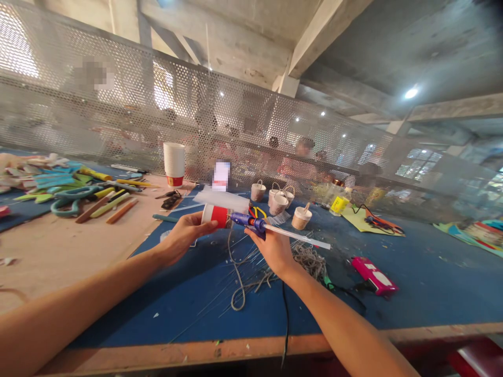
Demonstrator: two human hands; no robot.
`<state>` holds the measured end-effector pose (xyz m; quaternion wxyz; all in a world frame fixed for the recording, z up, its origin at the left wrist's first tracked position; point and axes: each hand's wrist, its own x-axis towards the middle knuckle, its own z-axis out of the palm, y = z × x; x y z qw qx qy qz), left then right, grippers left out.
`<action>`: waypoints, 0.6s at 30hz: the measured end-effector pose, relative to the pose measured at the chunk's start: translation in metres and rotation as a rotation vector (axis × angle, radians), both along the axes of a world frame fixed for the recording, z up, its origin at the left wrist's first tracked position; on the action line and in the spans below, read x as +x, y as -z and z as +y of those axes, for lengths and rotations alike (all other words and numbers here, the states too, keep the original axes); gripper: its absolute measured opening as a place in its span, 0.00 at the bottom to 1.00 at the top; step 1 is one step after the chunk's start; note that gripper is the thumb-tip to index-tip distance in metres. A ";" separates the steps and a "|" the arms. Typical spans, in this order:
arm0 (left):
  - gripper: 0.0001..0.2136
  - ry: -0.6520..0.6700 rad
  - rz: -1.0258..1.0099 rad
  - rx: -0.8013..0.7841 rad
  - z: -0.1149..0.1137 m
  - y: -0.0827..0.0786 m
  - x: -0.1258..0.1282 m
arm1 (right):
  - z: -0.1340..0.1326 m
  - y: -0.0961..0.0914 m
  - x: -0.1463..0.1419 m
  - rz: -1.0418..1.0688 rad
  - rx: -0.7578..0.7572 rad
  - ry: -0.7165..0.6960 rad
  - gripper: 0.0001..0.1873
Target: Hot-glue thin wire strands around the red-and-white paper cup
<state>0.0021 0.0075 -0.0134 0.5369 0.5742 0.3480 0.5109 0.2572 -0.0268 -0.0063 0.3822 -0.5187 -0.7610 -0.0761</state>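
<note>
My left hand [186, 234] grips a red and white paper cup [218, 215] that lies on its side in the air above the blue mat. Wrapped about the cup's right end is some grey cord [234, 251], whose loose length hangs down to the mat. In my right hand [274, 248] is a blue hot glue gun [248, 220], its nozzle close to the corded end of the cup. Whether the nozzle touches, I cannot tell. A clear glue stick [302, 235] sticks out of the gun's back. Beneath, a tangle of grey cord [310, 260] and thin clear strands lies on the mat.
Several small cord-wrapped cups [277, 203] stand behind my hands. A stack of paper cups [174, 163] is at the back left, with scissors [68, 201] and knives farther left. At right are a pink device [374, 275], a yellow-labelled bottle [340, 203] and a perforated screen [220, 120] behind.
</note>
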 end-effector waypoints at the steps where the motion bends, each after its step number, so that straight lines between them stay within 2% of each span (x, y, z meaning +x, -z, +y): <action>1: 0.20 0.000 0.001 0.000 0.000 0.000 0.000 | 0.000 0.000 0.000 0.006 0.003 -0.008 0.18; 18: 0.20 -0.008 0.012 -0.007 0.002 0.000 -0.001 | -0.002 -0.001 0.000 0.029 -0.019 -0.042 0.16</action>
